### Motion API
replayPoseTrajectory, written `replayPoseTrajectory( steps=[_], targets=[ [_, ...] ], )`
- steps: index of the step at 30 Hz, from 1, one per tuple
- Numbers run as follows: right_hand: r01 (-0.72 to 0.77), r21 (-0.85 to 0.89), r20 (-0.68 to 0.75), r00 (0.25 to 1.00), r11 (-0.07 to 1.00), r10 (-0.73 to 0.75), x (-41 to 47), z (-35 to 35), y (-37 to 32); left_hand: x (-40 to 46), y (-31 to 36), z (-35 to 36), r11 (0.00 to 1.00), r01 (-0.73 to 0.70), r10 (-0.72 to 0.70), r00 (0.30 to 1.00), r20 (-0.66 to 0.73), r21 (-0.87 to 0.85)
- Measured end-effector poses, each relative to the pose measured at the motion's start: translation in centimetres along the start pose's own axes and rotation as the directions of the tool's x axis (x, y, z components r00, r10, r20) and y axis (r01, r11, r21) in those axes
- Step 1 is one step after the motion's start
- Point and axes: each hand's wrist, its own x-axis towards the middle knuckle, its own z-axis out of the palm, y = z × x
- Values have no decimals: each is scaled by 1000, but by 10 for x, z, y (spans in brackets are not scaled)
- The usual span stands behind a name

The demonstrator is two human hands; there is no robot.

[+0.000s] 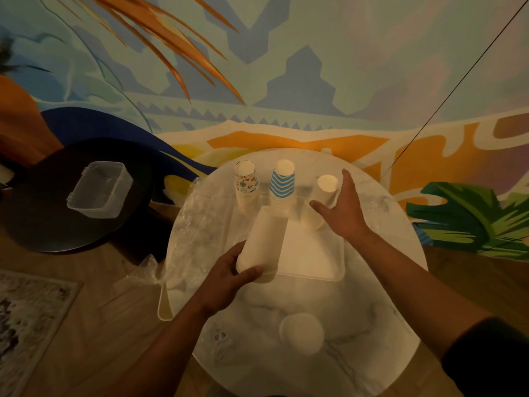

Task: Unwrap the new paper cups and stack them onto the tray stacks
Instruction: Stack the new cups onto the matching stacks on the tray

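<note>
Gripping low near the rims is wise; the light, crushable plain white paper cup stack (pixel 264 242) is held by the left hand (pixel 229 277) beside the white plastic tray (pixel 309 253), right hand (pixel 342 213) spread wide.

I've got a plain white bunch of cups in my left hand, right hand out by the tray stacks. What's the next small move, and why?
Probably carry the white cups in your left hand over to the plain white stack at the tray's far right. Your open right hand is beside that stack to steady it, and the other two stacks are patterned.
</note>
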Motion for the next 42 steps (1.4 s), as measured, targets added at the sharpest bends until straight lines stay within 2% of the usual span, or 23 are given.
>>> replayPoseTrajectory(
  steps=[3,5,7,9,11,14,19,24,30,38,42],
  targets=[
    [112,16,-81,991,994,-111,-24,-9,-21,1,0,0,1000,10,-10,1000,10,-17],
    [157,97,-35,987,983,-154,-47,-13,-37,1,0,0,1000,8,-8,1000,12,-1],
    [107,271,113,983,957,-142,-72,-15,-56,1,1,1,999,3,-3,1000,19,34],
    [22,408,281,948,913,-149,-94,-12,-69,2,4,2,997,-3,1,1000,30,78],
    [-52,442,381,915,896,-135,-110,-5,-74,3,7,3,991,-8,1,999,51,133],
    [-147,448,451,889,882,-81,-121,4,-80,5,7,3,977,-15,-4,996,89,211],
    [-144,479,417,905,866,-81,-120,6,-89,5,4,0,978,-2,-14,997,76,208],
    [-139,501,404,910,854,-89,-119,2,-94,6,3,-2,991,0,-7,998,55,135],
    [-166,513,412,908,842,-72,-116,0,-93,8,3,-5,998,6,-11,996,88,62],
    [-144,499,411,908,855,-87,-121,-1,-94,8,-2,-8,997,48,-56,988,144,63],
    [-167,551,400,913,818,-83,-118,-2,-92,5,-3,-10,997,67,-72,987,141,36]
  ],
)
